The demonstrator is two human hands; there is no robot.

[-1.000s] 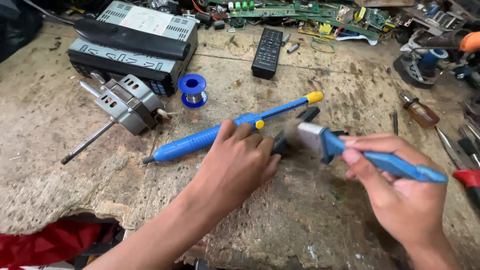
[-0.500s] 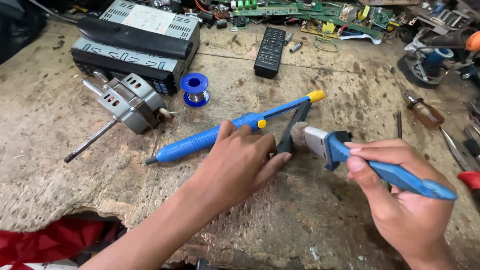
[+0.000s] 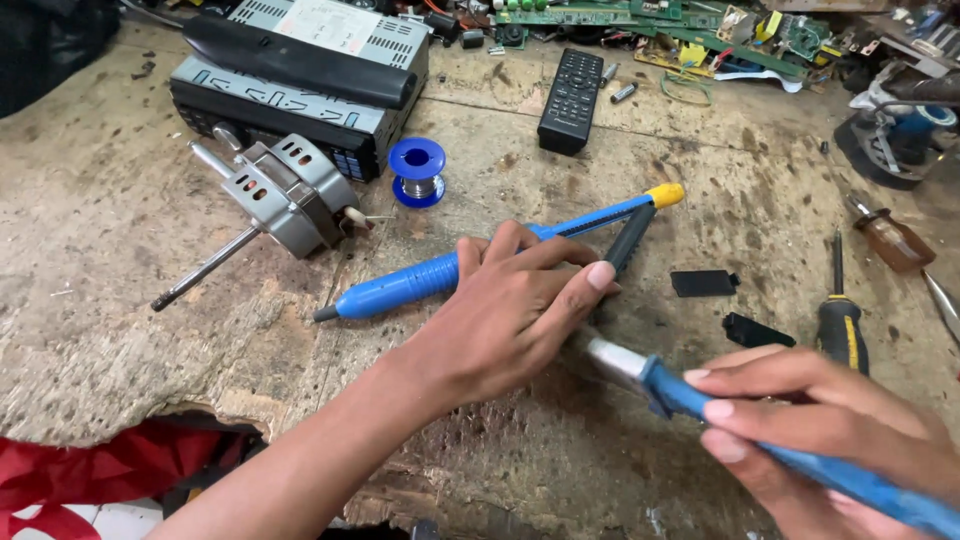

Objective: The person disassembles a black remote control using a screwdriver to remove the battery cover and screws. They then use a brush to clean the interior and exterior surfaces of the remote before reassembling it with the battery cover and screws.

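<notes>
Your left hand [image 3: 510,315] & right hand [image 3: 830,420]: bare, no gloves, rings or watch; forearms sleeveless; nails short, pale.

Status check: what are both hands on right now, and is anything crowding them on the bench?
Left hand pressing a small dark part to the bench. Right hand gripping blue-handled soldering iron. Blue desoldering pump lies under the left fingers.

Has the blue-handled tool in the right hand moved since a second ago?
Yes. The blue-handled tool has dropped lower and toward the person, away from the blue desoldering pump lying on the bench.
</notes>
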